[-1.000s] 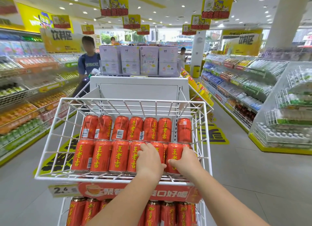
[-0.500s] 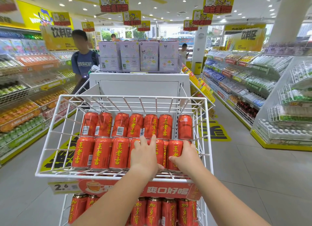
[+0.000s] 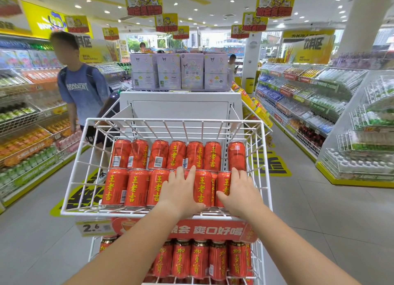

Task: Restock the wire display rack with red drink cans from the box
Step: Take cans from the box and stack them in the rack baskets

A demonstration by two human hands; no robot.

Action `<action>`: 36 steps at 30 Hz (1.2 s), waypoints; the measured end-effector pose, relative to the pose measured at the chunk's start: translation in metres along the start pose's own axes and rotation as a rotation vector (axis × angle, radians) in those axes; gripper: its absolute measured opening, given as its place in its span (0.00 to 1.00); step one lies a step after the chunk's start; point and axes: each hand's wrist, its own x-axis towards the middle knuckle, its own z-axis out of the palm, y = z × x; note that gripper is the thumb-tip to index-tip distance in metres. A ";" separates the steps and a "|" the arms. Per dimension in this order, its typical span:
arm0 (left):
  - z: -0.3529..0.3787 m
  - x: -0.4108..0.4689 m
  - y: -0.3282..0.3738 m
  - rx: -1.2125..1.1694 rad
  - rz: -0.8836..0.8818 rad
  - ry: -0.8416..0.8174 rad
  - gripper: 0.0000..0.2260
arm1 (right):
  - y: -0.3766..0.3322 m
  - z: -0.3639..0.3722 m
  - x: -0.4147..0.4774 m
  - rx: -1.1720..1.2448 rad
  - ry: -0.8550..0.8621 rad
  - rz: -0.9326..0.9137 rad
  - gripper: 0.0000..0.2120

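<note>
The red drink cans [image 3: 200, 189] lie in two rows in the top basket of the white wire display rack [image 3: 72, 210], and the front row is almost full. You seem to be at the step of settling the last cans into that front row. Your left hand [image 3: 181, 193] lies flat on a can, fingers spread and nearly straight, pressing and not gripping. Your right hand [image 3: 241, 193] curls over the can at the right end, fingers half bent on its top edge. The box is not visible here. Next, you probably must push these cans straight, then fetch more.
</note>
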 end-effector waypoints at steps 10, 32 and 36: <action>-0.003 -0.048 -0.054 0.068 0.054 0.005 0.43 | -0.043 0.003 -0.040 -0.119 0.003 -0.125 0.41; 0.087 -0.210 -0.240 0.005 0.328 0.079 0.45 | -0.209 0.129 -0.216 -0.296 -0.004 -0.076 0.39; 0.139 -0.238 -0.249 -0.034 0.307 -0.015 0.45 | -0.199 0.178 -0.245 -0.314 -0.119 -0.050 0.40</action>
